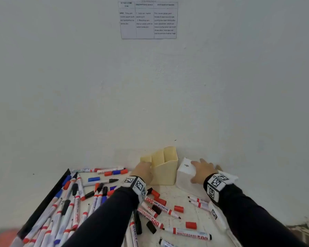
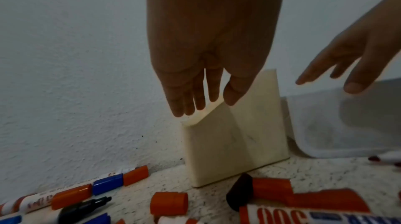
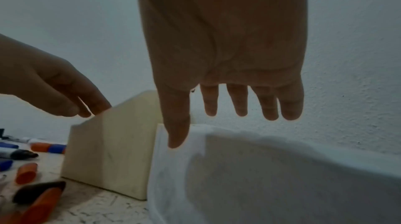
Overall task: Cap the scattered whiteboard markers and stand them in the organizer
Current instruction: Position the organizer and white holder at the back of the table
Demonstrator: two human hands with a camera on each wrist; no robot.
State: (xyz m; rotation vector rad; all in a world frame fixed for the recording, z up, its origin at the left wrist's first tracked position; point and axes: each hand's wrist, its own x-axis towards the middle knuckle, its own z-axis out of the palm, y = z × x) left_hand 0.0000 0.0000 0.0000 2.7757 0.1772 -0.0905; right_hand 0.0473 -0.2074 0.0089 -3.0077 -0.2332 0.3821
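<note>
The cream organizer (image 1: 163, 168) stands upright against the wall with its compartments showing nothing inside. My left hand (image 1: 144, 169) reaches its low left end; in the left wrist view the straight fingers (image 2: 188, 107) touch the rim of the organizer (image 2: 228, 142) and the thumb lies over its front face. My right hand (image 1: 201, 169) is spread, fingers straight, over a white box (image 1: 185, 177) beside the organizer. Uncapped markers (image 1: 191, 233) and loose red caps (image 1: 178, 208) lie scattered on the table; neither hand holds one.
A dense pile of markers (image 1: 64, 211) and black, blue and red caps fills the left of the table, bounded by a black edge (image 1: 48, 198). The wall stands right behind the organizer. A paper sheet (image 1: 148, 20) hangs high on the wall.
</note>
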